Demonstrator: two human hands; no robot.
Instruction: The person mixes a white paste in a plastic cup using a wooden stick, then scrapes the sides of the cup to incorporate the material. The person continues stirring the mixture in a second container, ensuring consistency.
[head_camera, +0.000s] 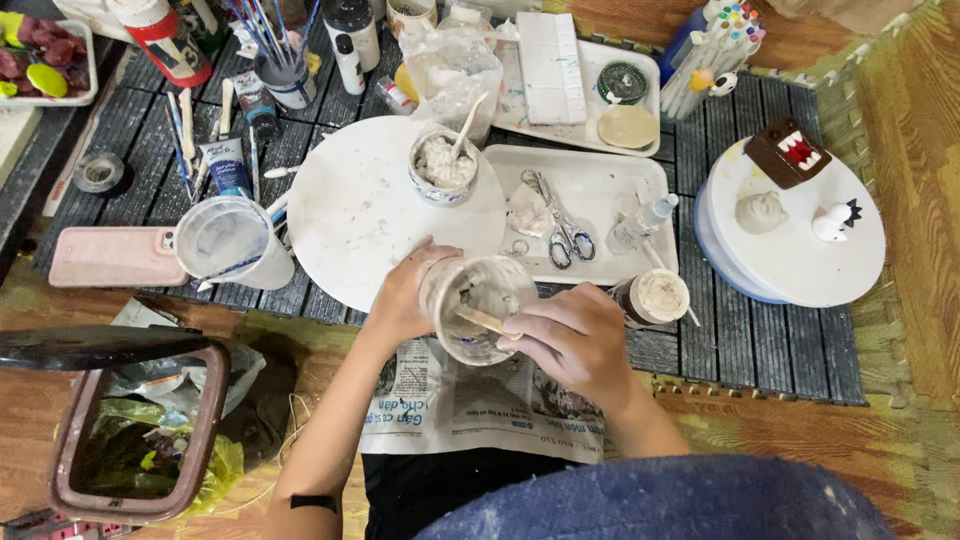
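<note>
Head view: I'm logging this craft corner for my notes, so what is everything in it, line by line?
clear plastic cup smeared with grey paste: 1, clear, held over the newspaper
flat wooden stick: 1, tan, in that cup
round white board: 1, white, mat centre
patterned ceramic bowl of grey paste: 1, white-blue, on the board
metal scissors: 1, silver, in the white rectangular tray
white turntable disc: 1, white, right, carrying three small clay figures
brown lidded bin: 1, brown, lower left
pink phone case: 1, pink, left
newspaper sheet: 1, printed, on the lap
left hand: 1, grip round the cup
right hand: 1, grip on the stick
</note>
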